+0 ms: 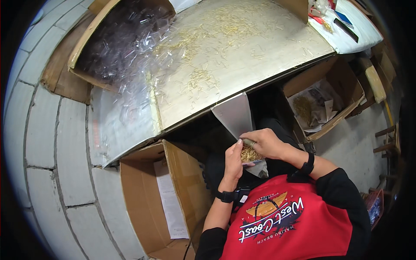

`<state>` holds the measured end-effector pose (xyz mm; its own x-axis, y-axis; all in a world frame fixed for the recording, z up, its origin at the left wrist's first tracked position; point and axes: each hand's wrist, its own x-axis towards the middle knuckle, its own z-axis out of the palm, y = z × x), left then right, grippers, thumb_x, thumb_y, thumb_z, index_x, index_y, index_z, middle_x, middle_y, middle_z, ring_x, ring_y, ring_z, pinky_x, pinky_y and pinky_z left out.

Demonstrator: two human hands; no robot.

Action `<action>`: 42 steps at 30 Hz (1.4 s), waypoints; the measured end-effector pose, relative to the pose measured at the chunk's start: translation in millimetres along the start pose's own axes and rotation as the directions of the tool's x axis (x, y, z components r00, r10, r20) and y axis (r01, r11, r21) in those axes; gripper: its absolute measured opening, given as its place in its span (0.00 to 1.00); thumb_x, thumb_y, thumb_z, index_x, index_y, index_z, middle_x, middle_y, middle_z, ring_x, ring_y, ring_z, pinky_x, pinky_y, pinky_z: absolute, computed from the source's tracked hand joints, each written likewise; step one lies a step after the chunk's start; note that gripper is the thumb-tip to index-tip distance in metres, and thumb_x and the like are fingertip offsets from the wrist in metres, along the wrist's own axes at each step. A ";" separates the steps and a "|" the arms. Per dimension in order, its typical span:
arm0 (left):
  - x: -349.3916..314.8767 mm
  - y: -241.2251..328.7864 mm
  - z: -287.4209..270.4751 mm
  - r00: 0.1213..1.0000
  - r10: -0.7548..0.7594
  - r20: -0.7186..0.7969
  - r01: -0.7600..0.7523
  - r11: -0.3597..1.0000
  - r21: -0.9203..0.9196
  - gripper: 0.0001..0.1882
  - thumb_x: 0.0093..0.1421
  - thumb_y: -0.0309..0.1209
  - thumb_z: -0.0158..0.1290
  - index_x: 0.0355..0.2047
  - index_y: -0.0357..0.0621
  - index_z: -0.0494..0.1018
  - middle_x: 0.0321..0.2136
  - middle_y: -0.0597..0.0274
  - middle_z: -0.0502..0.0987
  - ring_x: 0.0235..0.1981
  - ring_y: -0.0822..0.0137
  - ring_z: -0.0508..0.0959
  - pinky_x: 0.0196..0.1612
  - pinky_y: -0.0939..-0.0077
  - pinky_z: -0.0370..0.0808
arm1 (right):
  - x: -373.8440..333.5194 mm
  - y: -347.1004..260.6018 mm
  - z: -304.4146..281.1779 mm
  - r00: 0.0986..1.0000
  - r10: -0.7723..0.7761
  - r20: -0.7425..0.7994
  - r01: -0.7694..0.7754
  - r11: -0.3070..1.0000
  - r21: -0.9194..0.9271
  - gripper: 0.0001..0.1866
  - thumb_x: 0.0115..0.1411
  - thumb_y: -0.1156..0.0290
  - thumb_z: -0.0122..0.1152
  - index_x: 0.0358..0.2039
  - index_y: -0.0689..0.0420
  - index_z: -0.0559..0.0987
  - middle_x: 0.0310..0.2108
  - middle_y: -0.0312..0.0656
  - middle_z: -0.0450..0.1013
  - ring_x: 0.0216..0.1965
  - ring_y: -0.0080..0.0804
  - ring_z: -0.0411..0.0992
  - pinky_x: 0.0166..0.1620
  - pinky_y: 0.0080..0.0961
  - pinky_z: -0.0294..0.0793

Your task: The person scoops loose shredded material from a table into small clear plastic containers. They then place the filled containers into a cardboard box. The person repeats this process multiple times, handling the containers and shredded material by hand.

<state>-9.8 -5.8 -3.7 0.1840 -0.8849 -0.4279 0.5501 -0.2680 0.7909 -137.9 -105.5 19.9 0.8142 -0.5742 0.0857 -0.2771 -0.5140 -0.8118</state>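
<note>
In front of my lap, my left hand grips the left side of a small clear plastic bag. A clump of thin gold-coloured metal pieces shows inside it; their exact kind is too small to tell. My right hand is closed at the bag's top right, its fingers bent over the opening. A dull grey-green band or cover sits on one of its fingers. Just above both hands, a translucent plastic sheet hangs from the table edge and narrows down towards the fingertips.
Many loose gold pieces lie over the pale tabletop. Clear plastic pieces spill from a tipped carton at its left. Below stand an open cardboard box holding paper and another box with gold pieces. A stool stands right.
</note>
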 end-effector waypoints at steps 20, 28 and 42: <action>-11.3 12.3 -3.6 0.990 0.095 -0.104 -0.107 0.988 -0.114 0.19 0.65 0.42 0.44 0.39 0.37 0.72 0.31 0.56 0.78 0.25 0.68 0.80 0.17 0.79 0.78 | -0.5 1.4 -34.0 0.979 0.174 -0.104 -0.136 0.946 0.295 0.11 0.57 0.74 0.55 0.39 0.63 0.79 0.30 0.44 0.77 0.32 0.29 0.74 0.36 0.24 0.72; -8.7 4.2 -3.8 0.989 0.077 -0.128 -0.086 0.994 -0.070 0.14 0.63 0.35 0.46 0.38 0.36 0.72 0.29 0.56 0.77 0.24 0.69 0.80 0.16 0.78 0.79 | 3.8 -2.5 -22.8 0.956 0.294 -0.012 -0.254 0.843 0.474 0.10 0.57 0.73 0.55 0.36 0.65 0.79 0.28 0.41 0.76 0.31 0.25 0.72 0.37 0.23 0.71; -4.2 6.0 3.4 0.998 0.046 -0.029 -0.047 0.998 -0.030 0.27 0.68 0.47 0.33 0.39 0.32 0.69 0.31 0.53 0.76 0.26 0.66 0.79 0.17 0.76 0.78 | 10.1 -5.4 -1.7 0.979 -0.128 -0.161 0.146 0.984 0.106 0.07 0.49 0.76 0.61 0.30 0.60 0.79 0.30 0.41 0.74 0.34 0.39 0.73 0.38 0.31 0.72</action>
<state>-10.0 -4.9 4.3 0.2332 -0.8848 -0.4033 0.5648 -0.2144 0.7969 -129.1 -109.6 26.1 0.7504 -0.5983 0.2808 -0.0994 -0.5222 -0.8470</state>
